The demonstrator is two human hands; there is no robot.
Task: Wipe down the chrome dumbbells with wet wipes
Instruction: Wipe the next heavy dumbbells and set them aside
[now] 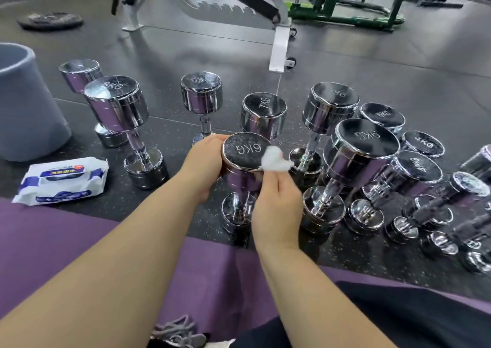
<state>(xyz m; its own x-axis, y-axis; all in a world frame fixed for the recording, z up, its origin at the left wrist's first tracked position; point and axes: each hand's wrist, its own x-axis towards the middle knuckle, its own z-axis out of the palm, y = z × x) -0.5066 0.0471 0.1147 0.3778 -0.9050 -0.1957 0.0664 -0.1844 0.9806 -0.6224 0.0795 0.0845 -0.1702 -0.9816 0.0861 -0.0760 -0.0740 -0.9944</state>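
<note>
Chrome dumbbell marked 6KG [243, 152] stood on end on the floor. The left grip [204, 161] clasped its upper head at the side, fingers curled round the rim. The right grip [276, 201] was pinched on a crumpled wet wipe [275, 159], pressed to the right edge of that head's flat top. The top face seemed to be the part in hand. Next would likely come the head's side, the handle and the lower head, calling for a turn of the weight. Just behind this dumbbell stood a 7KG dumbbell [264, 114]. To its left lay the wipes pack [62, 180], with a grey bin [26, 103] farther left.
</note>
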